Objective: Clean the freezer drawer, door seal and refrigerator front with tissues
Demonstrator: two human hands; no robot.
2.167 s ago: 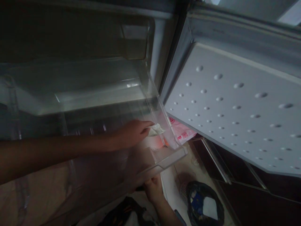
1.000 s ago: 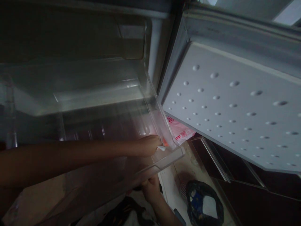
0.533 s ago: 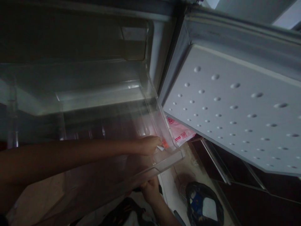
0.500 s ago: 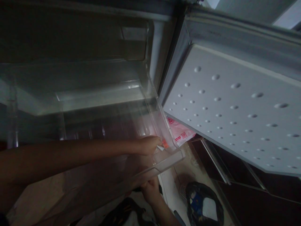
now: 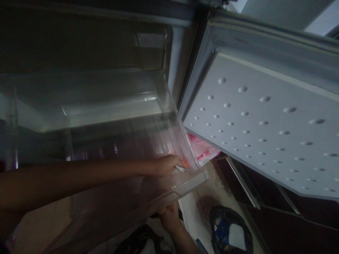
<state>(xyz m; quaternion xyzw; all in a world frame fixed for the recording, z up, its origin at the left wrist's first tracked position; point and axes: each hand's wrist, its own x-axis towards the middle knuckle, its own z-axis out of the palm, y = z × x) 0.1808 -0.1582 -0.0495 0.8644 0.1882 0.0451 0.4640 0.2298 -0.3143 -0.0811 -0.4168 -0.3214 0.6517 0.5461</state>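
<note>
A clear plastic fridge drawer point(image 5: 189, 183) stands tilted in front of me. Inside it, my left hand point(image 5: 168, 165) is closed around a small white wipe, perhaps cloth or paper point(image 5: 180, 169), near the drawer's right front corner. An orange patch point(image 5: 186, 163) shows just beyond the fingers. From below, my right hand point(image 5: 169, 216) grips the drawer's front edge; some of its fingers are hidden or dim.
On the right hangs the open fridge door point(image 5: 254, 130) with its dimpled white inner panel. Under it lies a pink printed bag point(image 5: 203, 148). A black-lined bin point(image 5: 230, 229) stands on the floor beside dark cabinets point(image 5: 280, 225). The fridge's interior point(image 5: 106, 42) is dim.
My left hand has shifted very slightly right and down inside the drawer, with the white wipe still in it. My right hand keeps its hold, and the drawer has hardly moved.
</note>
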